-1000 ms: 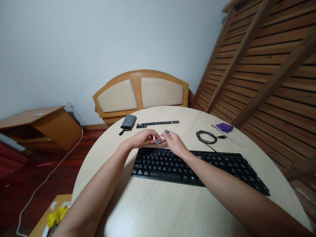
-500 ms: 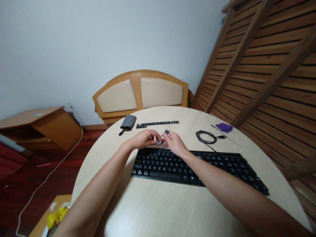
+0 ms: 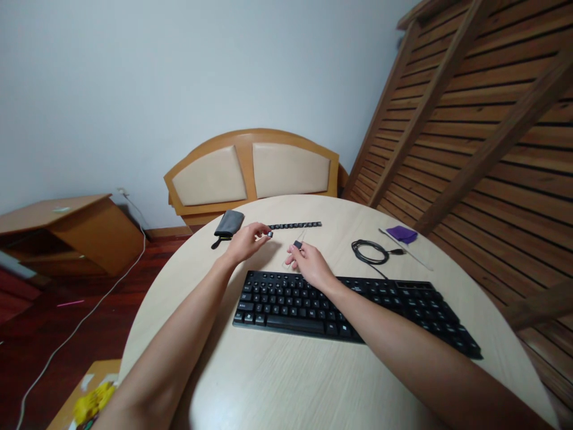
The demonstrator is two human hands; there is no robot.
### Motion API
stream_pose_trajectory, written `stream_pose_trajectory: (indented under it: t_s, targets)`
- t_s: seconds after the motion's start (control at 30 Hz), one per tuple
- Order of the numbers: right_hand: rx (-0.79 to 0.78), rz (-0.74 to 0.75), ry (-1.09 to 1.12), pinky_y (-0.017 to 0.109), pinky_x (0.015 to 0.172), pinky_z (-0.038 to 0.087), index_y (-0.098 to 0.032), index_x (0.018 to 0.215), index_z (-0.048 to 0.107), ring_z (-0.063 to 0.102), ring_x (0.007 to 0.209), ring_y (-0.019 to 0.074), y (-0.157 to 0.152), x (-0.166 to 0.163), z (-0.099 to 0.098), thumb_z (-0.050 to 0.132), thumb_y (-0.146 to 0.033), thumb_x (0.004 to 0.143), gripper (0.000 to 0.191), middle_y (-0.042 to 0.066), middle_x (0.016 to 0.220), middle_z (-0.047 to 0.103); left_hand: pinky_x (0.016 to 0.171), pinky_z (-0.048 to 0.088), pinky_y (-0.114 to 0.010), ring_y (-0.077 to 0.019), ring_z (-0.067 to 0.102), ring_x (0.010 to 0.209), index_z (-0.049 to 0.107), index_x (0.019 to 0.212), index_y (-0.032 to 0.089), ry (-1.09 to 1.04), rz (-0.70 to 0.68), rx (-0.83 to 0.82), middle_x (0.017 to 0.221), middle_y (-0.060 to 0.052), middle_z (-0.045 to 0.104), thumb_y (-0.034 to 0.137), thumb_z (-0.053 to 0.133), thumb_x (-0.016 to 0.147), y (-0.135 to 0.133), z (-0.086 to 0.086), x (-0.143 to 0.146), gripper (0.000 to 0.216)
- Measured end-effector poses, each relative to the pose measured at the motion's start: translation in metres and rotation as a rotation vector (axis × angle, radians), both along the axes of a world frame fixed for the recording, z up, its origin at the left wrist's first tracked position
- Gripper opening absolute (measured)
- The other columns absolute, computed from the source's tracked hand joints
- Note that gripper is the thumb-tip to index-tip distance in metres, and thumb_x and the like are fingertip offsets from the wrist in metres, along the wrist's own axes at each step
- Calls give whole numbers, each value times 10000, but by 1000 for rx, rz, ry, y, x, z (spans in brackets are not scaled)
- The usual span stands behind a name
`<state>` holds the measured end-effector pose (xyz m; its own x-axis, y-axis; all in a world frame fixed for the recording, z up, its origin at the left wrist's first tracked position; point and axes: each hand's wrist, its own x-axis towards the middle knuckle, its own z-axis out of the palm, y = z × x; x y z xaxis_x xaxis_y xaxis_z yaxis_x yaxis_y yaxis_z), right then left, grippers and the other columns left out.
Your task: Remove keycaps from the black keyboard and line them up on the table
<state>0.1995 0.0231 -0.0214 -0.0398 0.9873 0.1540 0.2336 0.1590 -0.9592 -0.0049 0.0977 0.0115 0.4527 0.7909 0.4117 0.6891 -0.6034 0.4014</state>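
Note:
A black keyboard (image 3: 353, 307) lies across the round light wooden table (image 3: 286, 382). My left hand (image 3: 245, 242) reaches toward the far side and pinches a small keycap (image 3: 270, 235) between its fingertips, close to a row of removed black keycaps (image 3: 298, 225). My right hand (image 3: 308, 266) rests just behind the keyboard's top edge, closed on a wire keycap puller (image 3: 297, 245) with a black handle.
A grey pouch (image 3: 228, 224) lies at the table's far left. The keyboard's coiled black cable (image 3: 369, 251) sits to the right, with a purple cloth (image 3: 401, 233) and a thin stick beyond it. A wooden headboard (image 3: 250, 170) stands behind the table; a slatted frame leans at right.
My left hand has parted from the right and moved away toward the keycap row, carrying the keycap. The right hand has stayed near the keyboard with the puller.

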Motion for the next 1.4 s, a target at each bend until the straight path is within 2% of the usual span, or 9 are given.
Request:
stream_pose_trajectory:
  t_s: [0.1,0.27,0.53,0.93,1.4]
  targets:
    - [-25,10,4,202,533,455,-136,906,600,594,553,111,-2,-1,1,462,-269,952,196,62,731,715,781,498,-305,-205,624,890,682,1031,213,37,92,86,972,-56,685,314,589,878,15,-12,-1,206]
    - [-33,19,3,201,519,449,-137,916,607,593,553,111,-3,-1,1,463,-277,955,204,63,742,718,905,456,-365,-251,560,1013,727,1012,227,102,155,187,1075,-79,650,303,606,872,35,-31,-1,200]
    - [-20,31,-7,204,527,453,-126,927,622,582,538,103,-1,-1,-4,465,-279,959,222,58,730,712,966,419,-421,-297,479,1140,743,1008,270,166,299,248,1206,-61,605,291,658,838,47,-49,-2,191]
    - [0,36,-16,209,539,464,-130,930,631,598,547,109,0,-1,-9,470,-314,956,245,60,733,718,960,429,-414,-291,478,1150,730,1026,251,177,335,244,1180,-67,622,263,621,855,47,-53,2,203]
    - [-25,54,-21,205,542,464,-132,929,631,602,551,107,-1,-1,-5,467,-295,957,233,56,732,717,992,418,-406,-282,482,1154,722,1026,246,182,328,237,1191,-63,622,224,591,858,52,-55,4,215]
